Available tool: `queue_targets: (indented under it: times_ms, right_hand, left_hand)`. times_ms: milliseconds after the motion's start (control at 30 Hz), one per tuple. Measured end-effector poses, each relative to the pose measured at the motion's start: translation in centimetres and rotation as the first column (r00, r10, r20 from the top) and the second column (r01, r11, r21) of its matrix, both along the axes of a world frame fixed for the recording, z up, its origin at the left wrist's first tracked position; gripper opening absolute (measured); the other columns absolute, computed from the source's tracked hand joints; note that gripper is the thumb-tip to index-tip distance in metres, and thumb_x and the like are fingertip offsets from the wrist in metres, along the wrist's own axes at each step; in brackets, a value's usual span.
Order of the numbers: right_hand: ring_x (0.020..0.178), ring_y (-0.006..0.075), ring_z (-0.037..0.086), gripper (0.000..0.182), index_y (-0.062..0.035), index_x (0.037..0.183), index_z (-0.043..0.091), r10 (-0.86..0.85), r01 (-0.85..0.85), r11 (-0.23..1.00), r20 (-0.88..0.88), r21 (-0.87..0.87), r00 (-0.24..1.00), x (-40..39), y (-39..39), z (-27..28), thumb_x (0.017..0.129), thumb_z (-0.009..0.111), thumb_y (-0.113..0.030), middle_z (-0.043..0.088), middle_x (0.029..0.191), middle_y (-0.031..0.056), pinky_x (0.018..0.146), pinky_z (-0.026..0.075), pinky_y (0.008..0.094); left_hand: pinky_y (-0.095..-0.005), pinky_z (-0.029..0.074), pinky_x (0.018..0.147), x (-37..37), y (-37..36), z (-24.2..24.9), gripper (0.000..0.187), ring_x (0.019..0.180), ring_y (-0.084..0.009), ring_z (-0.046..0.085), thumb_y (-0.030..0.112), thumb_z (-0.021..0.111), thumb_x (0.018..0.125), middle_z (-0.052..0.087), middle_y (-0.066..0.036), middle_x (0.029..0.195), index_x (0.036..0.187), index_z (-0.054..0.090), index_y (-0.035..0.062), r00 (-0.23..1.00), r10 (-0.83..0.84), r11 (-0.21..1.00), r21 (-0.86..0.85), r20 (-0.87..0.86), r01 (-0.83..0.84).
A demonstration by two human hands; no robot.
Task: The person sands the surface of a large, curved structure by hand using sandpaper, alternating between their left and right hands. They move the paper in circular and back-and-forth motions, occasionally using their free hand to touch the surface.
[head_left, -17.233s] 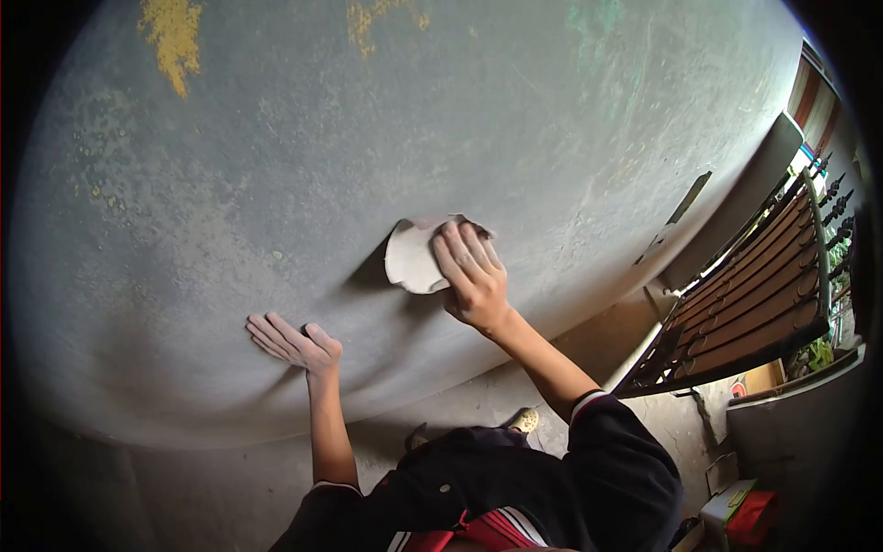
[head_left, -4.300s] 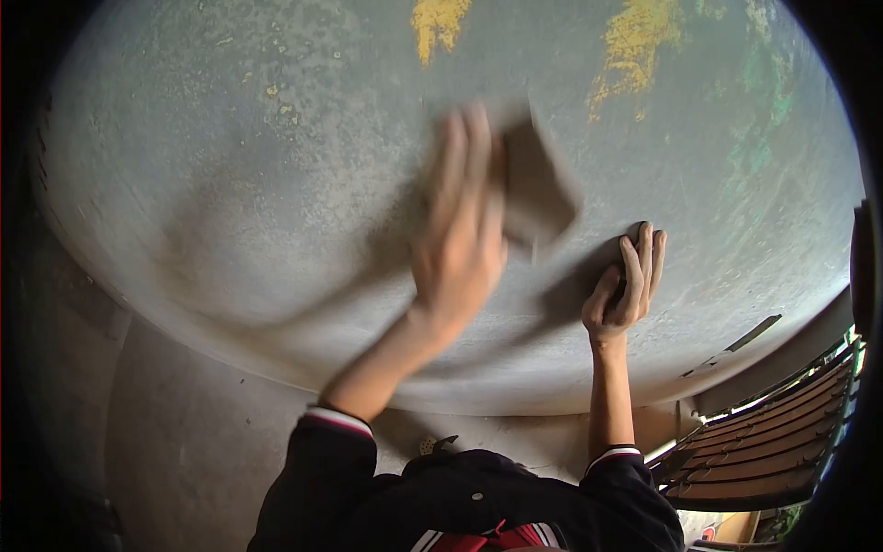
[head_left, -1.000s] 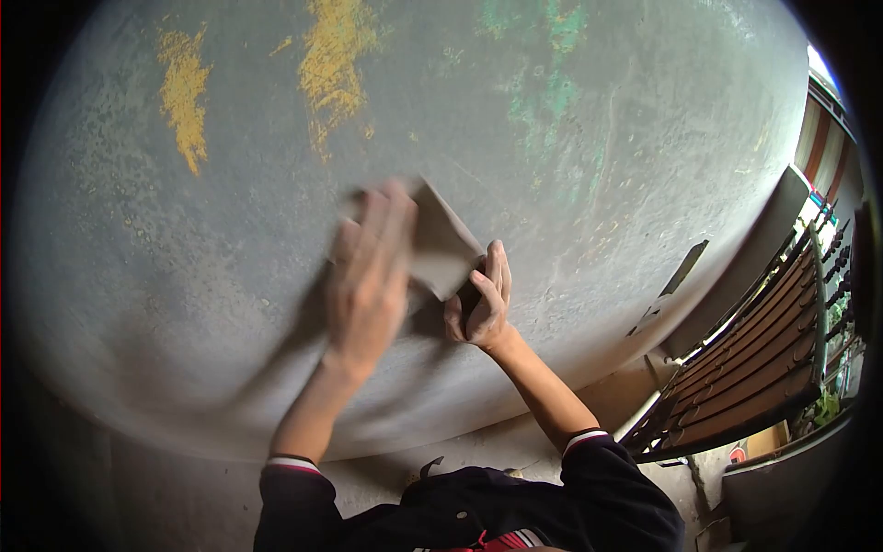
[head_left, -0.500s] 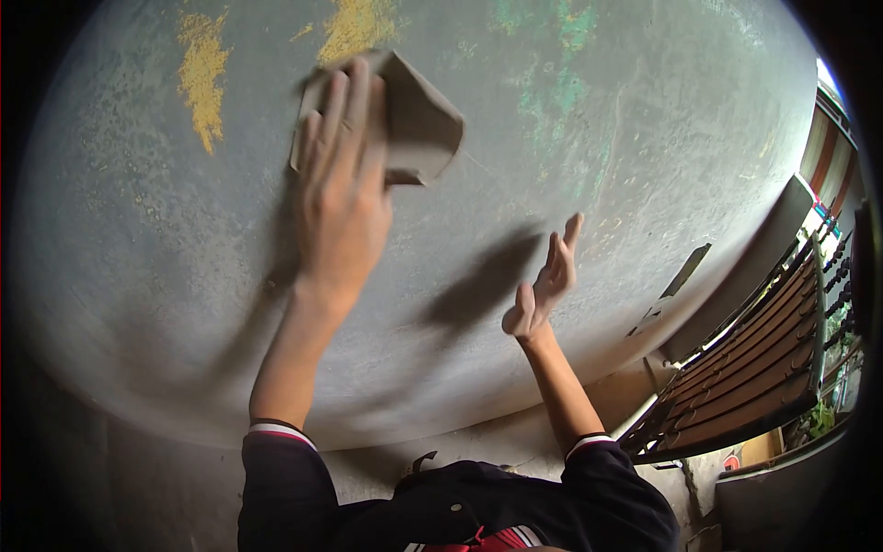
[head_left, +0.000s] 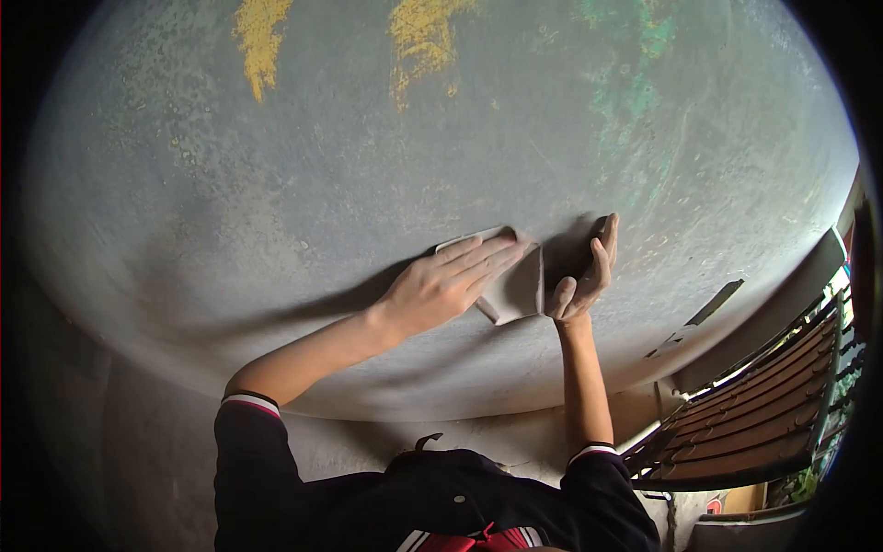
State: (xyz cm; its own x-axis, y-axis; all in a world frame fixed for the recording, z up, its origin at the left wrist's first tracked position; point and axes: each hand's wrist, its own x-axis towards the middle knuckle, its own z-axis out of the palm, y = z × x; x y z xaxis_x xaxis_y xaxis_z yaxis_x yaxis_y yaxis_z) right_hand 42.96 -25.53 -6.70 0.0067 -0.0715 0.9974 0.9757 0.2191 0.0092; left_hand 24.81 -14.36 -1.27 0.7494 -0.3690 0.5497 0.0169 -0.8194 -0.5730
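**Grey sheet pressed flat to a pitted wall**

Grey, stiff-looking sandpaper [head_left: 515, 287] lies flat against the wall [head_left: 303, 166], folded or creased along one edge. The left hand [head_left: 440, 287] covers most of it, fingers stretched out straight and pressing on top rather than curled round it, so only the sheet's upper rim and right part show. Just right of the sheet, the right hand [head_left: 581, 276] stands edge-on, open, fingertips on the wall and palm turned toward the sheet; whether it touches the sheet's edge is hard to tell, since its own shadow fills the gap.

Above both hands the wall is dull, matte grey-green, rough and speckled with small pits, bowed by the lens. Flaking yellow patches [head_left: 418, 32] sit far above the left hand, and a faint green smear [head_left: 635, 92] above the right. Below and right of the right hand, brown slats [head_left: 763, 414] in a dark frame are cut off by the picture's rim. Dark sleeves [head_left: 253, 442] with striped cuffs cover both forearms' lower parts.
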Motion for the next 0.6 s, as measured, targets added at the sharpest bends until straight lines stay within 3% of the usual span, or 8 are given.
queue_targets:
  times_ms: [100,167,233,300,367,433,500,600]
  right_hand:
    - [0.126,0.0437,0.029,0.044,-0.0020,0.125,0.029,0.011,-0.011,1.000,-0.009,0.012,1.000,-0.2,0.2,0.1,0.093,0.032,-0.032,0.025,0.135,0.0344,0.104,0.024,0.0497]
    - [0.126,0.0441,0.029,0.045,-0.0017,0.125,0.029,0.020,-0.019,1.000,-0.013,0.022,1.000,-0.1,0.3,-0.1,0.093,0.032,-0.033,0.024,0.135,0.0347,0.104,0.024,0.0498]
    - [0.126,0.0441,0.028,0.046,-0.0015,0.125,0.029,0.040,-0.039,0.998,-0.023,0.042,0.999,0.0,0.2,0.0,0.093,0.033,-0.034,0.024,0.135,0.0348,0.104,0.023,0.0497]
    - [0.127,0.0441,0.027,0.047,-0.0014,0.125,0.029,0.061,-0.060,0.997,-0.023,0.038,0.998,0.2,0.1,-0.2,0.093,0.034,-0.034,0.024,0.135,0.0350,0.104,0.023,0.0495]
    - [0.127,0.0440,0.027,0.048,-0.0014,0.125,0.029,0.070,-0.069,0.997,-0.027,0.036,0.997,0.3,0.3,-0.2,0.092,0.035,-0.035,0.024,0.135,0.0351,0.104,0.023,0.0494]
    - [0.125,0.0425,0.031,0.050,-0.0034,0.126,0.031,0.095,-0.094,0.992,0.000,0.082,0.996,0.6,0.4,-0.3,0.089,0.042,-0.035,0.030,0.132,0.0333,0.102,0.028,0.0501]
    - [0.125,0.0425,0.031,0.051,-0.0035,0.126,0.031,0.094,-0.094,0.992,0.005,0.087,0.996,0.6,0.4,-0.2,0.089,0.042,-0.035,0.029,0.132,0.0334,0.102,0.028,0.0500]
    - [0.125,0.0426,0.031,0.051,-0.0036,0.126,0.031,0.097,-0.097,0.991,0.006,0.096,0.995,0.7,0.6,-0.2,0.088,0.042,-0.035,0.030,0.132,0.0332,0.102,0.028,0.0500]
  left_hand:
    - [-0.0358,0.017,0.111,-0.9,-1.5,8.8,0.050,0.130,-0.0203,0.031,0.002,0.052,0.081,0.032,-0.008,0.141,0.130,0.040,0.0052,0.917,0.285,0.956,-0.012,0.279,-0.293]
    - [-0.0369,0.016,0.111,-1.2,0.1,11.8,0.052,0.131,-0.0207,0.028,0.002,0.053,0.080,0.030,-0.008,0.141,0.130,0.039,0.0049,0.902,0.183,0.981,-0.135,0.392,-0.140]
    - [-0.0368,0.022,0.110,-0.5,-0.9,6.7,0.052,0.131,-0.0189,0.028,0.000,0.056,0.078,0.032,-0.007,0.140,0.128,0.042,0.0051,0.948,0.248,0.954,0.119,0.202,-0.275]
    - [-0.0347,0.026,0.109,-0.3,-0.2,-1.3,0.043,0.124,-0.0168,0.040,0.003,0.057,0.079,0.044,-0.007,0.132,0.121,0.050,0.0060,0.999,-0.014,0.994,-0.109,-0.039,0.009]
    - [-0.0348,0.025,0.109,-0.4,-0.6,-0.5,0.041,0.123,-0.0171,0.042,0.003,0.056,0.080,0.046,-0.006,0.131,0.120,0.051,0.0066,0.998,-0.055,0.986,-0.156,-0.027,0.050]
    - [-0.0357,0.024,0.109,-0.3,-0.3,3.6,0.040,0.127,-0.0179,0.036,0.002,0.056,0.079,0.042,-0.006,0.135,0.118,0.053,0.0056,0.973,0.098,0.982,0.141,0.210,-0.129]
    - [-0.0367,0.022,0.110,-1.3,0.0,9.2,0.045,0.130,-0.0190,0.031,0.001,0.057,0.076,0.034,-0.006,0.140,0.120,0.051,0.0039,0.924,0.209,0.978,-0.087,0.319,-0.191]
    - [-0.0373,0.021,0.110,-0.2,-0.8,3.0,0.053,0.129,-0.0196,0.033,0.001,0.057,0.076,0.035,-0.007,0.139,0.127,0.044,0.0042,0.971,0.195,0.981,-0.052,0.137,-0.189]
